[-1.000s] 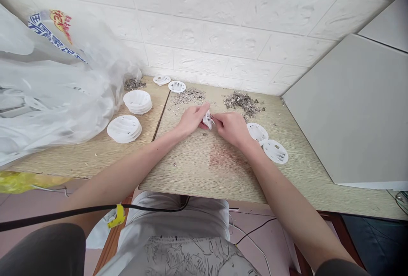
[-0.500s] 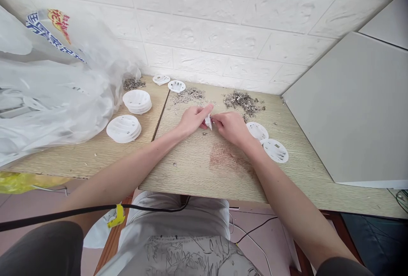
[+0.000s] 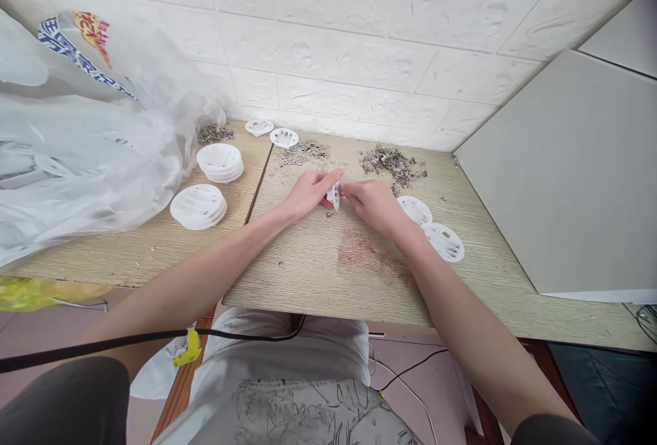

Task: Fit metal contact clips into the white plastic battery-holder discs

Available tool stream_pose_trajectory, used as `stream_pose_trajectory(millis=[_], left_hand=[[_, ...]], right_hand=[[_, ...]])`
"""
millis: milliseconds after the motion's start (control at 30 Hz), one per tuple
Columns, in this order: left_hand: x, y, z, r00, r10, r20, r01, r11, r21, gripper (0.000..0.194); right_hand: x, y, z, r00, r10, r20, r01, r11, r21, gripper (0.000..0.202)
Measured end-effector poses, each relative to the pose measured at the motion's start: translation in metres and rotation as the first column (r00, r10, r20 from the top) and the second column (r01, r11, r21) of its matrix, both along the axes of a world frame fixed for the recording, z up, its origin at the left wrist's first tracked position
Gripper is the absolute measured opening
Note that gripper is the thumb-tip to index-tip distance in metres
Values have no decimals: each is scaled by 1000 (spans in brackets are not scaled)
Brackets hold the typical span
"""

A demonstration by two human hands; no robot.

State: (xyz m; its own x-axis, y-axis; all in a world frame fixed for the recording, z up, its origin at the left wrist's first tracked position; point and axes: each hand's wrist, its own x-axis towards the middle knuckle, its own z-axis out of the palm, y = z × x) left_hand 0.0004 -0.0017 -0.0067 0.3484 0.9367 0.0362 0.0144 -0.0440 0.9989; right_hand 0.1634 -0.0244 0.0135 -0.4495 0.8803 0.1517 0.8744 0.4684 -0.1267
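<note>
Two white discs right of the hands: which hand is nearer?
Right. Right hand is just left of the discs; left hand is farther left, holding a white piece.

Bright, diffuse light — faint shadows, sheen on plastic bag (image 3: 92,123); edges stretched — upper right corner darkened.

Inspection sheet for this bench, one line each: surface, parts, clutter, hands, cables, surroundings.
Surface: wood-grain tabletop, seamed, with a reddish mark.
Job's things: white piece in hand; two stacks of white discs; loose discs; piles of metallic bits.
Clutter: plastic bag at left; stray bit nearer the front edge.
Hands: left hand holds the white piece; right hand close beside it, grip too small to tell.
Cables: black cable with yellow tag; thin cords below.
Surroundings: white brick-pattern wall behind; grey panel at right.
</note>
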Motion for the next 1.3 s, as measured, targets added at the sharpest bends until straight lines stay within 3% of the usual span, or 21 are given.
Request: stream_pose_trajectory(millis=[167, 500, 667, 1033, 1300], left_hand=[[-1, -1, 5, 998, -24, 59, 25, 999, -28, 45], [-11, 3, 10, 982, -109, 155, 118, 992, -53, 51], [-11, 4, 8, 981, -122, 151, 131, 990, -49, 52], [-10, 4, 7, 980, -138, 145, 145, 989, -37, 51], [-12, 7, 3, 972, -208, 112, 212, 977, -31, 39]], right_hand=[[2, 1, -2, 996, -1, -85, 1, 1000, 4, 30], [3, 2, 0, 932, -136, -336, 145, 989, 1, 29], [7, 4, 0, 912, -189, -363, 204, 979, 2, 28], [5, 3, -4, 913, -139, -384, 160, 987, 23, 16], [3, 3, -5, 920, -183, -346, 191, 981, -10, 19]])
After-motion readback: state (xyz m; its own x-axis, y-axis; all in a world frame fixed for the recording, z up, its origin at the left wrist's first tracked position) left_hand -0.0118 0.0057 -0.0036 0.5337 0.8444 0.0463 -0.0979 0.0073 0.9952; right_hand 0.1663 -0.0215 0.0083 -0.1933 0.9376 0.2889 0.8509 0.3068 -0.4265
